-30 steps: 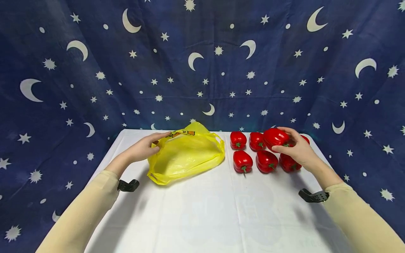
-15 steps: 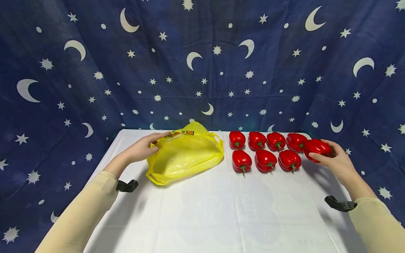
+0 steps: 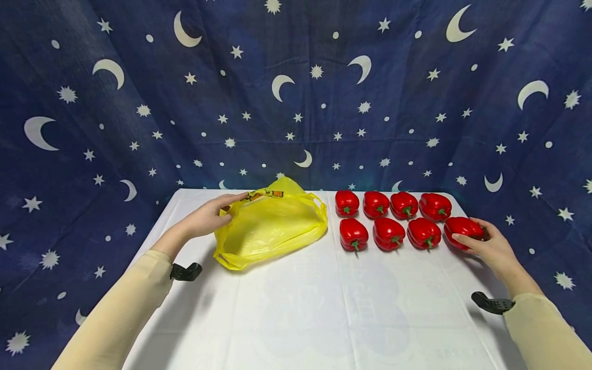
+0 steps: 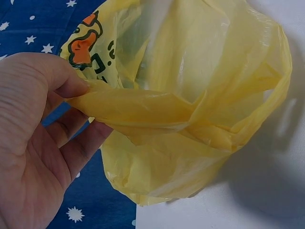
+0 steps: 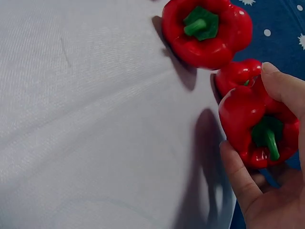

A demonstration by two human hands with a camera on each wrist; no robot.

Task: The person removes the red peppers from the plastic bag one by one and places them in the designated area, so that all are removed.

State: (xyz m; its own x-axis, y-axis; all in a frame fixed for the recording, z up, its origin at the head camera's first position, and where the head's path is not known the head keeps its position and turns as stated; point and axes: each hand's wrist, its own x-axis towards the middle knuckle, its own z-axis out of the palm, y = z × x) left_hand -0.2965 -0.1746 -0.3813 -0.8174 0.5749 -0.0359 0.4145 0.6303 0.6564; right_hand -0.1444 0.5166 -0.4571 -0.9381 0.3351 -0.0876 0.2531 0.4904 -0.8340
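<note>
My left hand point(image 3: 209, 215) pinches the folded rim of a yellow plastic bag point(image 3: 273, 231), thumb on top in the left wrist view. The bag's mouth gapes toward the front, and an orange and green print point(image 4: 83, 47) shows near the hand. At the table's right edge my right hand point(image 3: 492, 249) grips a red bell pepper point(image 3: 462, 230) between thumb and fingers. Its green stem point(image 5: 271, 140) faces the right wrist camera. The held pepper is at the right end of the front row, close beside another red bell pepper point(image 3: 423, 233).
Several red bell peppers stand in two rows to the right of the bag, including one at the back right point(image 3: 435, 205). A white cloth point(image 3: 296, 308) covers the table. Behind it hangs a dark blue curtain point(image 3: 250, 92) with moons and stars.
My right hand has carried the bell pepper from over the back row rightward, then lowered it toward the front row's right end. The left hand and bag stay in place.
</note>
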